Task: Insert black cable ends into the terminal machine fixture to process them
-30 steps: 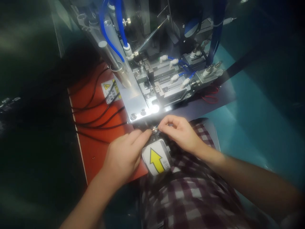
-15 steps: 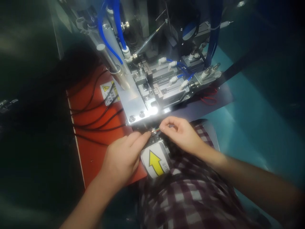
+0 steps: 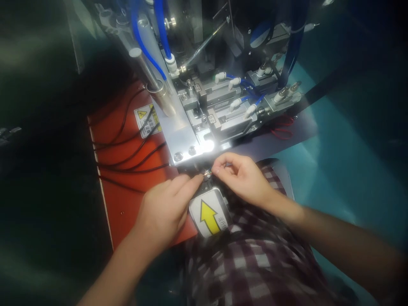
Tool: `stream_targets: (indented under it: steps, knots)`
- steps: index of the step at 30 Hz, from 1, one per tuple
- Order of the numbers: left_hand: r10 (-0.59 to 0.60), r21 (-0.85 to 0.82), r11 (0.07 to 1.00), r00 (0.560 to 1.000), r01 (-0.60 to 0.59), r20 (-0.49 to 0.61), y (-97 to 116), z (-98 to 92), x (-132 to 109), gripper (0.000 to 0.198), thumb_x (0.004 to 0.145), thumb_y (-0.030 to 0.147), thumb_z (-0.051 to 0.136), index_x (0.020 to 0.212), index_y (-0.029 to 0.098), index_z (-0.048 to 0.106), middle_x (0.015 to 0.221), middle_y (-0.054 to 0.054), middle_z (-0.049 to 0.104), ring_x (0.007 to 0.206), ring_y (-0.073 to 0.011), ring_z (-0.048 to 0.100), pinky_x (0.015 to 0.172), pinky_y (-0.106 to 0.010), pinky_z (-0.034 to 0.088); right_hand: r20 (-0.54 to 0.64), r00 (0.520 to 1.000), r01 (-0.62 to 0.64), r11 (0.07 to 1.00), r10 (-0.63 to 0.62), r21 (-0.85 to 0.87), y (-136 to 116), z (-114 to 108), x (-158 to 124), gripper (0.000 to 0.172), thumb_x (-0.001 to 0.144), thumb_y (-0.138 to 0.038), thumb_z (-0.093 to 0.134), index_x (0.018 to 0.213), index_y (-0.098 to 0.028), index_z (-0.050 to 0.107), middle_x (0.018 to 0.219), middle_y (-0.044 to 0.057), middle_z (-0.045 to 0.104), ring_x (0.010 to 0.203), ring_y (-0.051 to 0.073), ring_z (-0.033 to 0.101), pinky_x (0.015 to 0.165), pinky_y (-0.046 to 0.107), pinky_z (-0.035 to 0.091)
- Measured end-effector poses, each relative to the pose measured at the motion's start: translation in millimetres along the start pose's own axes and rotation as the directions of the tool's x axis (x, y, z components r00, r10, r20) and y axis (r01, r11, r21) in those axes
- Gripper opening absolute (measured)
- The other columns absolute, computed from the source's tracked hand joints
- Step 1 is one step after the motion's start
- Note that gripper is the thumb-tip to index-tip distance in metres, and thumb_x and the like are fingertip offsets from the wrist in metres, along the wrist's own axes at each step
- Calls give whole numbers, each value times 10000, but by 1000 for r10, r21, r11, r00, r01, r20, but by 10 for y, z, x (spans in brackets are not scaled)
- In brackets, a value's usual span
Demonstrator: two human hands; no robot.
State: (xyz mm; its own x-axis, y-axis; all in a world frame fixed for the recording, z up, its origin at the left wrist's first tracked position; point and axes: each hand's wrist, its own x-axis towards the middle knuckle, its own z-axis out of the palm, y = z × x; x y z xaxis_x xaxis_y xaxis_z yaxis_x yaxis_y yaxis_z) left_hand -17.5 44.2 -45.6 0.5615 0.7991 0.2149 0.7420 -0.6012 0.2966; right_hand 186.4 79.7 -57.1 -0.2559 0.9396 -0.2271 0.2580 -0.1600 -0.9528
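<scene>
My right hand (image 3: 244, 178) is closed in a pinch on thin coloured wires (image 3: 211, 172), of which only a short bit shows between the two hands. My left hand (image 3: 165, 206) lies to the left, its index finger stretched to a small metal fixture (image 3: 208, 175) below the machine's plate. Its thumb and other fingers are curled under, so what they hold, if anything, is hidden. Just below the fingertips sits a white-topped block with a yellow arrow (image 3: 209, 216). The fixture's details are too small and blurred to tell.
A bright metal plate (image 3: 178, 138) overhangs just above the hands. Behind it stand pneumatic cylinders (image 3: 234, 125) with white fittings and blue tubes (image 3: 162, 34). Black cables (image 3: 140, 171) cross the red base (image 3: 117, 225) on the left. A checked cloth garment (image 3: 255, 259) lies below.
My right hand has edged left toward the left fingertips, and less of the wires shows between them. My left hand is nearly still. The view has shifted slightly.
</scene>
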Motion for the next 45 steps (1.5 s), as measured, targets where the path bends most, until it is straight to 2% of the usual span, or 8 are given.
stream_targets:
  steps: [3,7,14,18,24,34,45]
  knots:
    - [0,1,1000,1000,0,5,5,-2,9,307,910,93,419,1149,119,610,839,-49,659,690,-159,599,569,-244,456,-24,999,45,999,-46,-17,30,37,-9,91,846,-211,552,793,-152,598,783,32,620,674,144,565,611,270,451]
    - [-2,1,1000,1000,2,13,10,-10,21,306,916,98,417,1151,116,612,840,-49,661,697,-158,601,578,-243,460,-44,998,49,998,-50,-32,51,88,-27,108,865,-224,529,795,-157,576,754,22,599,650,142,560,607,276,458]
    - [-2,21,1000,1000,2,25,5,-8,6,334,920,104,409,1190,118,607,846,-47,655,680,-155,577,562,-247,439,-59,998,-30,1000,30,4,57,131,-29,129,877,-252,528,785,-171,568,769,17,588,679,142,554,646,283,466]
    - [-3,69,998,998,-2,66,9,-18,13,409,916,103,398,1284,167,566,795,-19,617,594,-139,501,509,-243,386,-42,998,-39,999,40,26,74,126,-32,127,881,-259,529,791,-177,567,783,16,583,697,144,545,667,289,461]
    - [-2,196,980,997,-14,80,63,-56,41,425,904,99,373,1262,167,592,781,-24,609,539,-141,442,468,-263,334,-32,999,-31,997,33,70,104,124,-36,127,891,-267,521,797,-187,552,759,0,545,650,127,503,621,275,433]
    - [-23,200,980,992,-3,125,75,-71,44,449,894,56,364,1275,169,572,773,-22,587,557,-121,509,462,-218,374,7,997,-73,988,73,137,79,134,-42,145,910,-283,506,794,-198,527,640,-43,484,525,101,420,491,245,342]
    - [-11,188,982,995,-8,103,47,-62,21,453,891,58,363,1292,183,532,787,-14,595,592,-130,574,488,-210,436,-44,998,-30,998,33,59,55,172,-45,148,907,-261,484,782,-188,515,652,-30,490,558,112,455,502,244,366]
